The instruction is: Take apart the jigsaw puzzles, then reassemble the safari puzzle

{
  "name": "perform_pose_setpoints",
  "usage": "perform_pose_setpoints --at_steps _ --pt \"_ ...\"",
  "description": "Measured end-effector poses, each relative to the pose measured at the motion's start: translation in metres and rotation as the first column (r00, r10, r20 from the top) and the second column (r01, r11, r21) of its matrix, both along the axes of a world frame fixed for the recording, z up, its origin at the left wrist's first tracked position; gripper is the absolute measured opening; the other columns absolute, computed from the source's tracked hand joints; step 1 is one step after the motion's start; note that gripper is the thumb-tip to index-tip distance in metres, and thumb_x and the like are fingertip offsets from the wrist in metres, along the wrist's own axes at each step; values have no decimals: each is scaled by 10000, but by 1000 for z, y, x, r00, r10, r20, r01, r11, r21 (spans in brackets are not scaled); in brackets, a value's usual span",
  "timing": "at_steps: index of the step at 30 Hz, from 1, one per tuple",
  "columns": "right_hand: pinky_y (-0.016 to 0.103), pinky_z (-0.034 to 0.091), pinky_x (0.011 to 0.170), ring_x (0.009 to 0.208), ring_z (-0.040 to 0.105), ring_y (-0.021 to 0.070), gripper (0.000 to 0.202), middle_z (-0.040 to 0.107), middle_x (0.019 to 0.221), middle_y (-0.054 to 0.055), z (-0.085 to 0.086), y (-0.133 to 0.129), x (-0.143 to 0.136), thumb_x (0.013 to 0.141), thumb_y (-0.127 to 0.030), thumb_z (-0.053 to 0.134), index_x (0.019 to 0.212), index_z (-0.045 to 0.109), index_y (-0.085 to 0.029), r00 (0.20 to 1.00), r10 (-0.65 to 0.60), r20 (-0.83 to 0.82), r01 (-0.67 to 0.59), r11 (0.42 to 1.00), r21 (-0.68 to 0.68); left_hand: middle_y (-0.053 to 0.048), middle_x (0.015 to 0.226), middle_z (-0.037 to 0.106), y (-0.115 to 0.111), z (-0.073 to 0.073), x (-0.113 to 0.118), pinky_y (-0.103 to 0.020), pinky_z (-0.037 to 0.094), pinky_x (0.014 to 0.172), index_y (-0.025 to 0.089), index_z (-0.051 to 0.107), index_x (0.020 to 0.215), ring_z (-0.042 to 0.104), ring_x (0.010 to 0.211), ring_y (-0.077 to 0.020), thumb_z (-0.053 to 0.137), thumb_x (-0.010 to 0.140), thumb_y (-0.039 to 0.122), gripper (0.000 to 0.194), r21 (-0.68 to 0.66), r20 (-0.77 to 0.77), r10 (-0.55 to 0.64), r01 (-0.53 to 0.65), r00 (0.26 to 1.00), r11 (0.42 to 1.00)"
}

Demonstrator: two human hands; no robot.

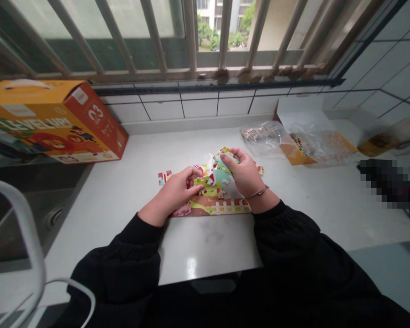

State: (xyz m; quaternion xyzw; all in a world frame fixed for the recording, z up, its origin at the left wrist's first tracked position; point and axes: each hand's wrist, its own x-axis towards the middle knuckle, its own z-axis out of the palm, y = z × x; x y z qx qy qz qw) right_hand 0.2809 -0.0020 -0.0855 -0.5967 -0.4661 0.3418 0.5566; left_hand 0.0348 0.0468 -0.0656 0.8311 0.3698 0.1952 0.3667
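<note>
A partly assembled farm-scene jigsaw puzzle (225, 207) lies flat on the white counter, a row of white fence along its near edge. Above it my right hand (246, 175) grips several light green and yellow puzzle pieces (222, 172), thumb on top. My left hand (177, 191) is over the puzzle's left part, its fingers curled and its thumb and forefinger at the edge of a yellow-green puzzle piece (202, 182). Past my left fingers, a loose puzzle piece (164, 176) rests on the counter. Both hands cover parts of the puzzle.
At the left, an orange box (99, 123) stands by a dark sink (23, 218). Clear plastic bags (263, 136) and an opened orange-and-white box (295, 152) lie at the back right. A white curved tube (30, 228) rises near left. Window bars line the back.
</note>
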Motion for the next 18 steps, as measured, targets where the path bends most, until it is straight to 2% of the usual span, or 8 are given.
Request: perform_pose_setpoints --at_steps 2,5,8,10,13,16,18 --pt "410 634 917 1097 747 280 698 774 1177 109 0 0 0 908 -815 737 1304 651 -246 999 -26 -42 26 1000 -3 -58 1125 795 1 0 0 -369 542 809 233 733 1233 707 882 -222 785 963 400 321 -29 46 57 -56 997 998" --pt "386 633 897 1100 749 273 685 780 1189 102 2 -1 -3 882 -831 748 1232 662 -248 996 -24 -90 24 1000 -4 -75 1080 810 1 1 1 -388 578 820 209 751 1271 722 868 -229 779 974 469 396 -116 135 162 -147 977 982" --pt "385 624 886 1062 749 264 622 784 1186 99 3 -2 -6 899 -790 749 1182 664 -243 997 -17 -75 17 1000 0 -98 1118 828 -2 -1 4 -395 608 866 189 763 1219 759 947 -242 804 962 506 409 -279 271 169 -91 948 956" --pt "391 610 880 1013 744 259 539 787 1128 88 3 -3 -5 924 -729 751 1128 670 -236 1000 3 -4 -3 1000 -18 -104 1142 833 -4 -3 6 -386 617 889 186 766 1195 771 987 -241 821 953 513 411 -343 327 159 -40 932 938" --pt "398 583 909 997 738 256 407 788 1083 67 4 -5 -4 926 -598 801 1067 693 -232 974 97 203 -89 995 -48 -77 1055 830 -3 -7 8 -349 619 832 193 758 1142 764 911 -215 837 935 514 390 -360 359 195 -57 913 931" --pt "390 567 904 986 740 249 398 796 1127 44 6 -7 -2 885 -461 884 1182 723 -251 894 225 387 -200 974 -104 -42 947 808 -2 -9 8 -317 612 767 207 740 1099 749 842 -196 838 934 485 338 -391 371 250 -94 894 915" --pt "382 565 860 935 739 241 450 801 1111 35 7 -8 -2 873 -403 909 1259 721 -265 863 263 431 -226 965 -136 -29 900 793 -1 -10 8 -309 611 757 210 735 1087 747 830 -193 834 941 461 307 -419 384 284 -108 879 902"
